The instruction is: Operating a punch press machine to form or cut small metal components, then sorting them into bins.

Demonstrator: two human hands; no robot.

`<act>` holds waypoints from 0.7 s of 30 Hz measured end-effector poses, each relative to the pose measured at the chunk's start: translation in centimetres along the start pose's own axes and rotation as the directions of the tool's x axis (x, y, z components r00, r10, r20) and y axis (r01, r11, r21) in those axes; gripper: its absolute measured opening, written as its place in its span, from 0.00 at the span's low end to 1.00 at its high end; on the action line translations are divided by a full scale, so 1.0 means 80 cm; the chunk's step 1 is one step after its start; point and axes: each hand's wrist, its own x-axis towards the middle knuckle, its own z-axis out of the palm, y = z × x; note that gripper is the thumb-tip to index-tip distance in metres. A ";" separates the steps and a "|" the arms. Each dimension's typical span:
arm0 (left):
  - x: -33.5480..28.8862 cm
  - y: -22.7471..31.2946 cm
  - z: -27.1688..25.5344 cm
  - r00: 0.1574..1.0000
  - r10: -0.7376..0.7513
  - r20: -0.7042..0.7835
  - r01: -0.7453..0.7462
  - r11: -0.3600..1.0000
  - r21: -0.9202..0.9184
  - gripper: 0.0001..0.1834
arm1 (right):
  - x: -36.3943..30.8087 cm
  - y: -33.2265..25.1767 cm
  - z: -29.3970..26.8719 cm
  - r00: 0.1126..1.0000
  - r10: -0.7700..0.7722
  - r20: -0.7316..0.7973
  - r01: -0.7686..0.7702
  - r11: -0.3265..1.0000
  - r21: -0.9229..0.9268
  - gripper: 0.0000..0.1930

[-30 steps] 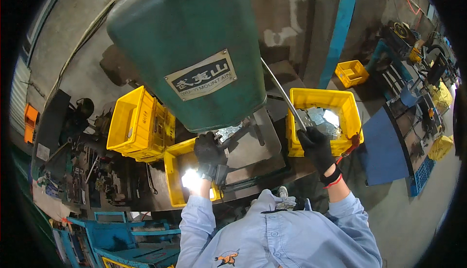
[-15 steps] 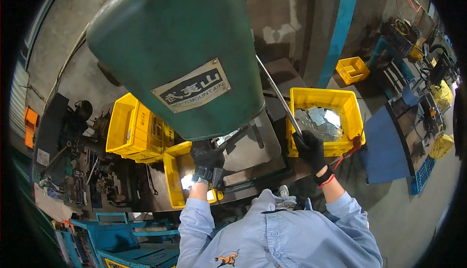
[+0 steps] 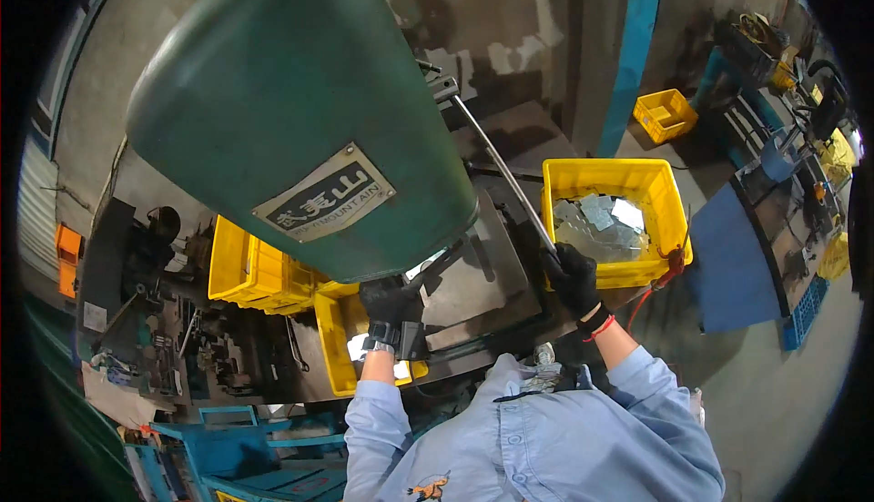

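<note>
A long metal lever (image 3: 505, 174) slants from the side of the green machine head (image 3: 300, 129) toward me. My right hand (image 3: 572, 279), in a black glove, is closed round its near end beside a yellow bin. My left hand (image 3: 390, 302), also gloved in black, rests at the lower edge of the machine head. Its fingers are partly hidden there, so their grip cannot be made out. Just past them, a shiny piece of metal (image 3: 424, 265) shows beside a dark bar on the grey machine table (image 3: 492, 288).
At right stands a yellow bin (image 3: 669, 183) holding flat metal and clear pieces. A smaller yellow bin (image 3: 339, 370) with shiny pieces sits under my left wrist. Stacked yellow bins (image 3: 241, 261) stand to the left, near dark tools. A blue panel (image 3: 733, 256) is farther right.
The view has shifted, and the machine head appears farther left. My right hand, still on the lever, is slightly left relative to the bin. My left hand stays under the head's edge.
</note>
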 end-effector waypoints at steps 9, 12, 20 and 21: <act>0.009 0.039 -0.023 0.968 -0.169 0.184 0.205 0.957 -0.204 0.34 | 0.005 0.025 0.008 0.988 -0.138 -0.065 0.139 0.990 0.024 0.09; 0.012 0.049 -0.026 0.948 -0.215 0.234 0.271 0.932 -0.239 0.33 | 0.008 0.034 0.009 0.987 -0.155 -0.051 0.156 0.988 0.005 0.09; 0.020 0.073 -0.035 0.921 -0.240 0.306 0.307 0.932 -0.192 0.29 | 0.012 0.030 0.019 0.989 -0.108 -0.101 0.121 0.984 0.129 0.07; 0.021 0.073 -0.037 0.922 -0.229 0.311 0.289 0.944 -0.162 0.29 | 0.013 0.031 0.019 0.988 -0.115 -0.100 0.127 0.985 0.119 0.07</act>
